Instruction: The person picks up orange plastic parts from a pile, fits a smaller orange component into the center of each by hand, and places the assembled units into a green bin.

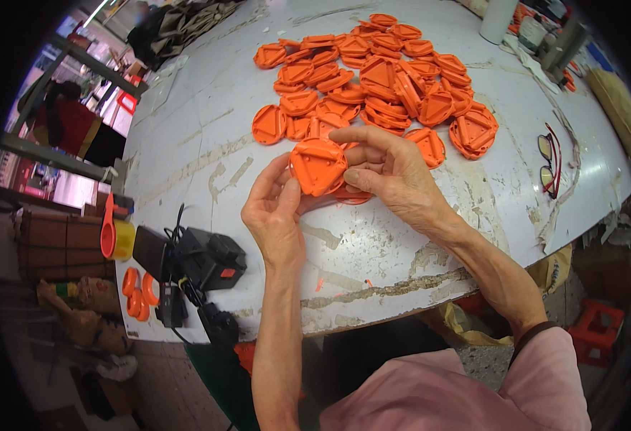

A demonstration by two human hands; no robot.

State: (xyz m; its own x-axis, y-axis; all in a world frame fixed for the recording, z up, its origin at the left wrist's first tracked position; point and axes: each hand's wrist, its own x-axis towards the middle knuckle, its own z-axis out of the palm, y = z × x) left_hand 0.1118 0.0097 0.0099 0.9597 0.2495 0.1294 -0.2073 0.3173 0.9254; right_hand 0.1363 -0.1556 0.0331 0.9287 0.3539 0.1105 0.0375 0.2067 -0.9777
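Note:
Between my two hands is an orange plastic disc with a raised triangle on its face, held tilted up above the table. My left hand is closed on its left edge, the thumb on the near side. At the right edge, my right hand pinches it with thumb and fingers, the index finger reaching over the top. Under the hands lies another orange piece, partly hidden by them. Just beyond is a heaped pile of similar orange discs, with several loose ones along its near side.
The white table has worn, peeling tape strips. Black power adapters with cables sit at its left, near orange rings and a yellow container. Eyeglasses lie at right. A red stool stands below.

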